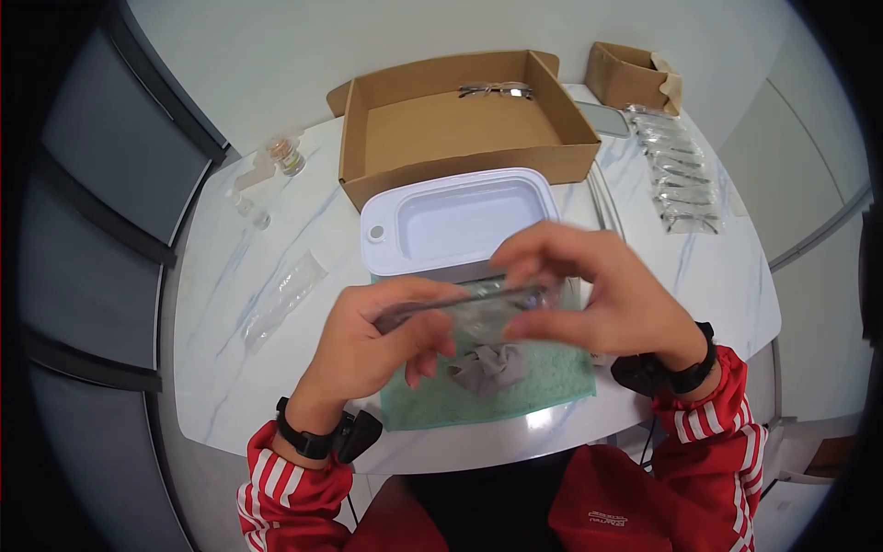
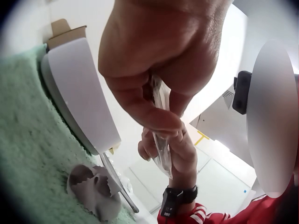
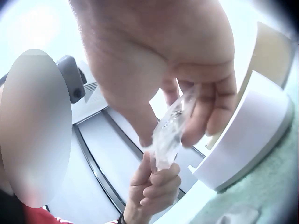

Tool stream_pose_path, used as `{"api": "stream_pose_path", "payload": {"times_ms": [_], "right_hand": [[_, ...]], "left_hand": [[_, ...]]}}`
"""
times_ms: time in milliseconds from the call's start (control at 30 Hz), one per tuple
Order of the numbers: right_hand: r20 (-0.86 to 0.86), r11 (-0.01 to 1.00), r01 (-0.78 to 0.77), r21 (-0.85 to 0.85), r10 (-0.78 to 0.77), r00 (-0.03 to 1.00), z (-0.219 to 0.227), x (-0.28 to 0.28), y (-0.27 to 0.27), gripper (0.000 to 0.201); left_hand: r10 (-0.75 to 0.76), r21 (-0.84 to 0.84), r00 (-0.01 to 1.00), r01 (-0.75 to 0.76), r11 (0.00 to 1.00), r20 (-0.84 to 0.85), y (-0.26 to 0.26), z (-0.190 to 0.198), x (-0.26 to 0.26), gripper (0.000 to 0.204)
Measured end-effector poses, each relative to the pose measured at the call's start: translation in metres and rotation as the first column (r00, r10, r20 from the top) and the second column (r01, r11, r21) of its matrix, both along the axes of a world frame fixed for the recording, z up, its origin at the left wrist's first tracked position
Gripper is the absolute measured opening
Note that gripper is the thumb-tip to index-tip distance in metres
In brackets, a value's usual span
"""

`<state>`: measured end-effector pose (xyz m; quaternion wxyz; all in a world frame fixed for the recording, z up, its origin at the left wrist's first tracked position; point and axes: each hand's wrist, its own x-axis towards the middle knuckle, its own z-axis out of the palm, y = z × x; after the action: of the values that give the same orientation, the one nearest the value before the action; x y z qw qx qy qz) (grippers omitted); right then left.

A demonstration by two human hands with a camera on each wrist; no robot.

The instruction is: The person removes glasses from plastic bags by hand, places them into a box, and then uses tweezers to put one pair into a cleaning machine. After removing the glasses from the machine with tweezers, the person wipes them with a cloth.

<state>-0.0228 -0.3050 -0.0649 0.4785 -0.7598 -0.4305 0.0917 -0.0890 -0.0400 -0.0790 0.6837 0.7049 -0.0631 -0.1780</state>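
Observation:
A clear plastic sleeve with glasses in it is held up over the green cloth. My left hand grips its left end between thumb and fingers. At the other end is my right hand, blurred, its thumb and fingers spread around the sleeve; in the right wrist view the hand has its fingers loosely bent beside the plastic. A crumpled grey cloth lies below on the green cloth.
A white basin stands behind the green cloth, in front of a cardboard tray holding glasses. Several sleeved glasses line the right side, near a small box. An empty sleeve and small jars are at left.

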Motion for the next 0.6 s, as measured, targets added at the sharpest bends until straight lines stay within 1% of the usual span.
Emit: {"api": "stream_pose_path", "payload": {"times_ms": [33,67,100,133,200,267,333,367,400,467,500,533,600], "right_hand": [[-0.235,0.98,0.117,0.159,-0.078,0.969,-0.009,0.005,-0.002,0.031],[-0.468,0.925,0.264,0.274,-0.111,0.877,-0.016,0.009,-0.001,0.029],[-0.611,0.866,0.34,0.365,-0.053,0.79,-0.018,0.01,0.0,0.025],[-0.62,0.87,0.338,0.36,-0.048,0.783,-0.021,0.012,0.001,0.025],[-0.749,0.862,0.356,0.361,0.04,0.662,-0.028,0.011,-0.003,0.025],[-0.746,0.864,0.354,0.359,0.037,0.665,-0.04,0.006,-0.001,0.023],[-0.697,0.862,0.346,0.369,0.011,0.717,-0.043,0.001,0.003,0.02],[-0.73,0.856,0.36,0.372,0.03,0.683,-0.043,0.001,0.003,0.019],[-0.736,0.856,0.365,0.367,0.028,0.676,-0.044,0.0,0.005,0.019],[-0.714,0.866,0.357,0.349,-0.001,0.7,-0.045,-0.002,0.007,0.019],[-0.721,0.866,0.362,0.345,-0.003,0.693,-0.046,-0.004,0.009,0.019],[-0.73,0.887,0.343,0.31,-0.009,0.683,-0.046,-0.007,0.01,0.019],[-0.742,0.904,0.329,0.274,-0.019,0.67,-0.049,-0.009,0.011,0.02]], "left_hand": [[0.011,0.0,1.0,-0.011,1.0,-0.007,0.005,-0.006,0.002,0.037],[0.061,-0.096,0.998,-0.058,0.994,0.03,0.01,-0.012,0.005,0.036],[0.114,-0.192,0.992,-0.101,0.976,0.062,0.013,-0.017,0.006,0.037],[0.122,-0.193,0.991,-0.111,0.975,0.05,0.011,-0.017,0.005,0.037],[0.167,-0.197,0.985,-0.157,0.968,0.038,-0.002,-0.014,0.002,0.035],[0.138,-0.209,0.99,-0.13,0.969,0.023,-0.008,-0.022,-0.001,0.035],[0.108,-0.223,0.994,-0.103,0.969,0.009,-0.009,-0.026,-0.001,0.035],[0.083,-0.2,0.996,-0.086,0.976,-0.024,-0.006,-0.027,-0.001,0.033],[0.06,-0.177,0.997,-0.069,0.982,-0.056,-0.004,-0.028,-0.001,0.032],[0.06,-0.191,0.995,-0.074,0.979,-0.081,-0.004,-0.031,0.0,0.031],[0.061,-0.203,0.993,-0.079,0.976,-0.097,-0.004,-0.032,0.001,0.029],[0.058,-0.202,0.993,-0.078,0.976,-0.104,-0.006,-0.031,0.001,0.029],[0.09,-0.176,0.987,-0.113,0.978,-0.13,-0.012,-0.029,0.002,0.027]]}}
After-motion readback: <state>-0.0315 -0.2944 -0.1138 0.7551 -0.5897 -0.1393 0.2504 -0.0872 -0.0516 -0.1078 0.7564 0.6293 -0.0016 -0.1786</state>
